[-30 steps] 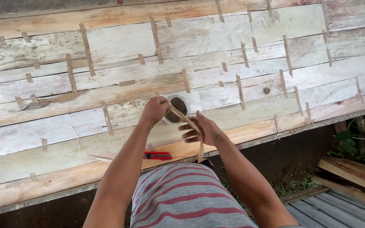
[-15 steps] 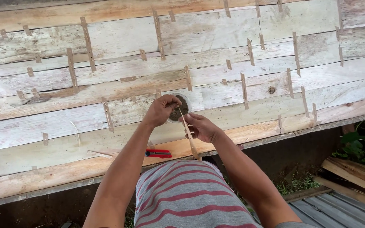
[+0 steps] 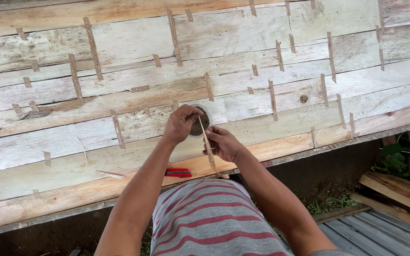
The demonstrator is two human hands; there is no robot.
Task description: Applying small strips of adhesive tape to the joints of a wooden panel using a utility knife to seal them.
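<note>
Pale, whitewashed planks (image 3: 119, 42) with tan streaks; a red cutter (image 3: 178, 172); grey shirt (image 3: 214, 223) with red stripes; pale tan strip (image 3: 208, 149); container (image 3: 200, 124) contents perhaps dark brown.

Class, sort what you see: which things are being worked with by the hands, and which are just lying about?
In use: thin wooden strip in the right hand; small round container at the left hand.

Lying about: red cutter, loose sliver, planks on the ground.

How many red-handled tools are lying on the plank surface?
1. The red tool lies on the near plank, below the left hand and left of the thin strip held by the right hand. The arms may hide others.
</note>
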